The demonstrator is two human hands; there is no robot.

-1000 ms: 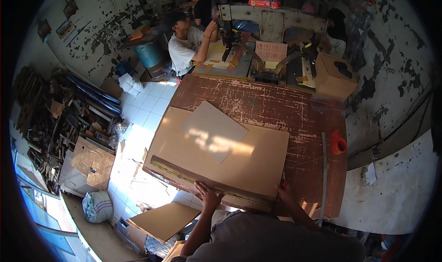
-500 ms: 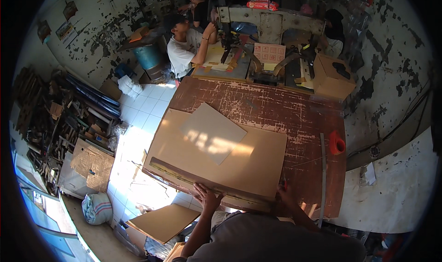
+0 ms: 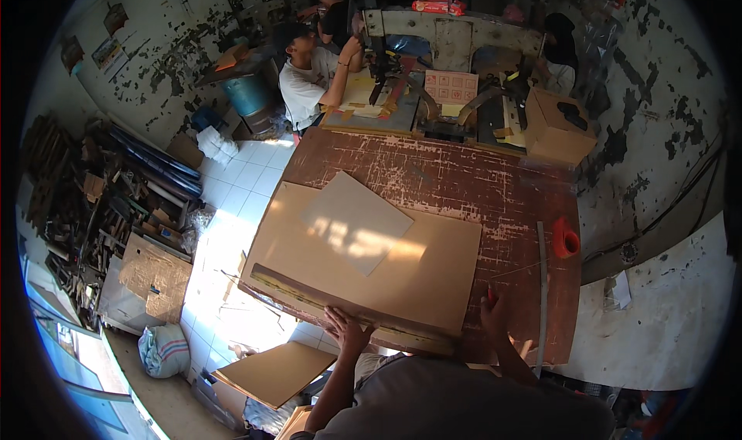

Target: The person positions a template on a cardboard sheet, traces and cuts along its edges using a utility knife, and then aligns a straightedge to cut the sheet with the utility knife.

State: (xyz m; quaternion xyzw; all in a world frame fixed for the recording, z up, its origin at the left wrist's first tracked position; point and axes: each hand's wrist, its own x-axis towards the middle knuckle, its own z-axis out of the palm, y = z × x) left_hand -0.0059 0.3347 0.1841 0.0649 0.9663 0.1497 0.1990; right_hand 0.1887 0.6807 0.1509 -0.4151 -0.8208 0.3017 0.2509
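A large brown cardboard sheet (image 3: pixel 433 277) lies on the worn red-brown table (image 3: pixel 533 185), with a smaller greyish board (image 3: pixel 359 216) askew on top of it. Along the sheet's near edge runs a long, dark straight bar (image 3: pixel 309 291). My left hand (image 3: pixel 348 333) rests on that bar, its fingers spread and lying flat. To the right of the sheet, just off its edge, my right hand (image 3: pixel 495 316) is closed around a small red-handled tool (image 3: pixel 491 291); its working end is too small to make out.
A metal strip (image 3: pixel 542 285) and an orange-red round holder (image 3: pixel 566 239) are at the table's right. Beyond the table stands a machine (image 3: pixel 456 42) with a carton (image 3: pixel 560 127) beside it; a person (image 3: pixel 309 76) works there. More cardboard (image 3: pixel 274 374) sits below left.
My right hand has moved right and slightly away from me, off the cardboard's near right corner, with the red-handled tool. My left hand and the bar stay put.
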